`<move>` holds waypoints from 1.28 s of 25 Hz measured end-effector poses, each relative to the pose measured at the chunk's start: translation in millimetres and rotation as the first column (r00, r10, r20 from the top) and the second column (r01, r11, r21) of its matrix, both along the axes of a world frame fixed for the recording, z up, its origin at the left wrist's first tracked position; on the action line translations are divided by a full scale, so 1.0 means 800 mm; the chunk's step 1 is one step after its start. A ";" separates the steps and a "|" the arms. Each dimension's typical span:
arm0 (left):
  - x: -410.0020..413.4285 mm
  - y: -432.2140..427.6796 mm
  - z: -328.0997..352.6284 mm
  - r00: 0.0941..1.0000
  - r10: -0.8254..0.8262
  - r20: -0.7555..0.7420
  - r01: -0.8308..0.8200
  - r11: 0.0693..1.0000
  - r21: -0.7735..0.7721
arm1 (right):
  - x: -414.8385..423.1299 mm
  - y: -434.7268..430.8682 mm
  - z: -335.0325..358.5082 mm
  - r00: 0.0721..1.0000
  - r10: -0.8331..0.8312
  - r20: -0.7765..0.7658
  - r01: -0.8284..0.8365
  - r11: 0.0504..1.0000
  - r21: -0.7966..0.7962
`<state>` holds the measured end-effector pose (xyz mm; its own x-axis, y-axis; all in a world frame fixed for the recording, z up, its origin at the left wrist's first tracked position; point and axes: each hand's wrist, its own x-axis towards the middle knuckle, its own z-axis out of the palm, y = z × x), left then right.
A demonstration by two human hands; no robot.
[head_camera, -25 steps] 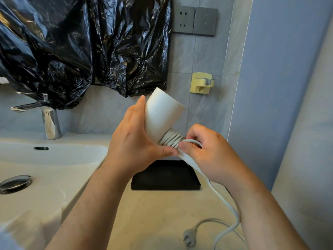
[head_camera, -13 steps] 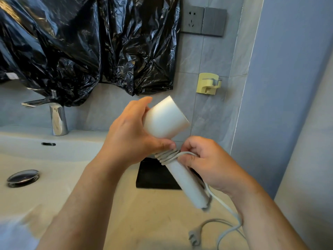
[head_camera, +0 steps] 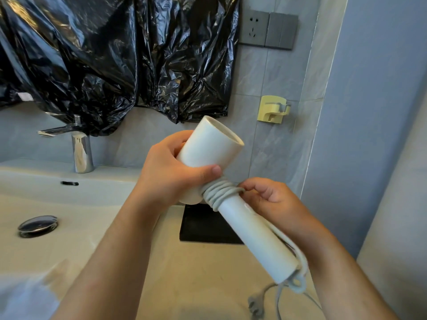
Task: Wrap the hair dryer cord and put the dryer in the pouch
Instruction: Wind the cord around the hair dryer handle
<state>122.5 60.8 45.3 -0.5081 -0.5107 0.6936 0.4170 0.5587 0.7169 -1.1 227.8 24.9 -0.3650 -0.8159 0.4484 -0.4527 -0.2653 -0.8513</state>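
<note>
Nearer than the black pouch the plug is being left slack, while above it the freshly tilted hair dryer is being wound further, cord pinched by the right hand, barrel gripped by the left hand.

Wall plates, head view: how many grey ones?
2. The socket plate is on the tiled wall just right of the black plastic sheet. The switch plate sits directly beside it on the right. The sheet could hide others.
</note>
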 end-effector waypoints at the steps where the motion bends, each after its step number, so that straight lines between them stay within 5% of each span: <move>1: -0.002 0.000 0.001 1.000 -0.007 -0.027 0.008 0.999 0.041 | 0.001 -0.002 0.001 1.000 0.006 -0.021 -0.007 1.000 -0.028; 5: -0.009 0.006 0.002 0.994 0.029 -0.101 -0.009 0.981 0.193 | -0.001 -0.014 0.003 0.983 -0.038 0.179 0.048 0.997 -0.053; 9: -0.019 0.013 0.001 0.962 0.218 -0.165 -0.166 0.944 0.284 | 0.008 -0.025 -0.012 0.981 -0.181 0.066 0.176 0.982 0.076; 13: -0.023 0.016 -0.003 0.885 0.427 -0.186 -0.352 0.874 0.334 | 0.025 -0.025 -0.016 0.962 -0.103 0.252 0.088 0.994 0.071; 16: -0.018 0.024 -0.005 0.803 0.569 -0.177 -0.514 0.812 0.277 | 0.031 -0.028 -0.012 0.971 -0.205 -0.121 0.224 0.961 0.165; 19: -0.020 0.036 -0.008 0.756 0.636 -0.154 -0.617 0.771 0.156 | 0.036 -0.022 -0.007 0.864 -0.277 -0.420 0.353 0.929 0.115; 24: -0.030 0.036 -0.018 0.756 0.641 -0.135 -0.654 0.734 -0.181 | 0.026 -0.011 0.001 0.736 -0.372 -0.566 0.495 0.865 0.076; 28: -0.025 0.028 -0.015 0.804 0.593 -0.049 -0.584 0.772 -0.251 | 0.015 -0.004 0.004 0.515 -0.555 -0.654 0.593 0.781 -0.196; 30: -0.024 0.027 -0.015 0.836 0.548 -0.023 -0.536 0.808 -0.246 | 0.003 0.001 0.004 0.553 -0.579 -0.599 0.591 0.780 -0.207; 32: -0.021 0.024 -0.013 0.886 0.464 0.003 -0.452 0.865 -0.218 | -0.004 0.007 0.006 0.698 -0.524 -0.488 0.557 0.826 -0.088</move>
<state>105.4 80.0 34.7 -0.2912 -0.5440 0.7869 0.0428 0.8143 0.5788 -4.1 233.0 30.0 -0.5084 -0.5767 0.6395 -0.8462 0.1970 -0.4951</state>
